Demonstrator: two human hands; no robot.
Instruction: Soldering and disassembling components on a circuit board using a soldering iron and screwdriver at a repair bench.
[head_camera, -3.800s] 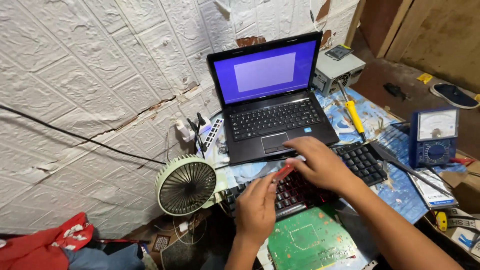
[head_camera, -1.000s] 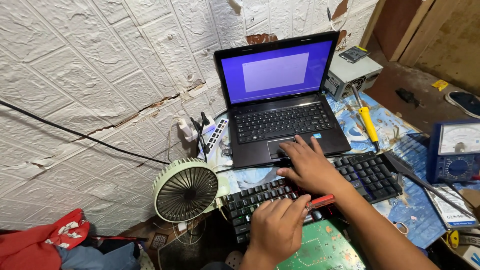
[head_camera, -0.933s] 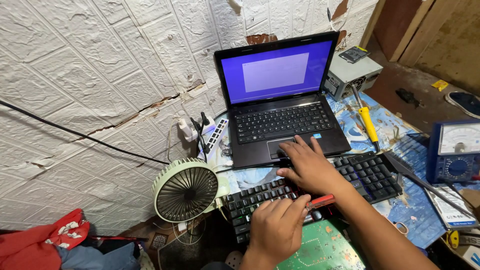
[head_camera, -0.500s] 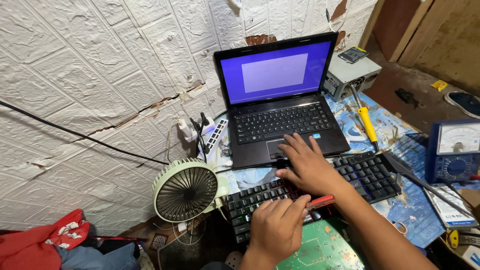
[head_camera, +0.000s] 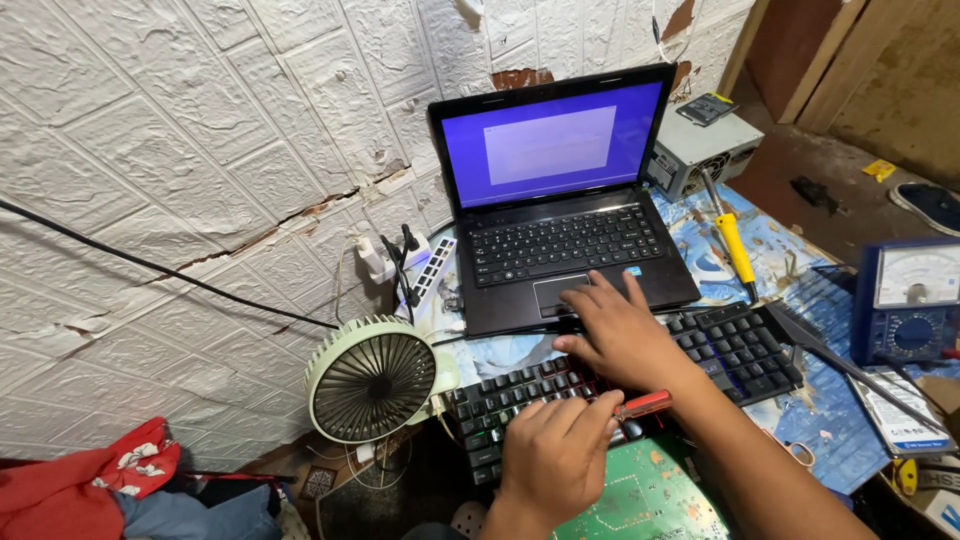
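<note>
Since the earliest view, both hands have drawn back toward the near end of the black keyboard (head_camera: 640, 385), and the right hand (head_camera: 625, 335) has reached forward so its spread fingers now lie on the laptop (head_camera: 565, 205) touchpad and front edge; across the last second almost nothing has shifted. Left hand (head_camera: 555, 455) rests curled over the keyboard's lower keys, fingers pressed together, with a red-handled tool (head_camera: 645, 405) lying just beside its knuckles; whether it grips that tool cannot be told. Laptop stands open against the wall, screen lit blue with a pale panel. Green circuit board (head_camera: 645, 500) lies below the keyboard, at the near edge of the view. Noted nearby: a small green fan (head_camera: 370, 380) to the left, a yellow-handled soldering iron (head_camera: 735, 245), and a blue meter (head_camera: 910, 300) to the right.
</note>
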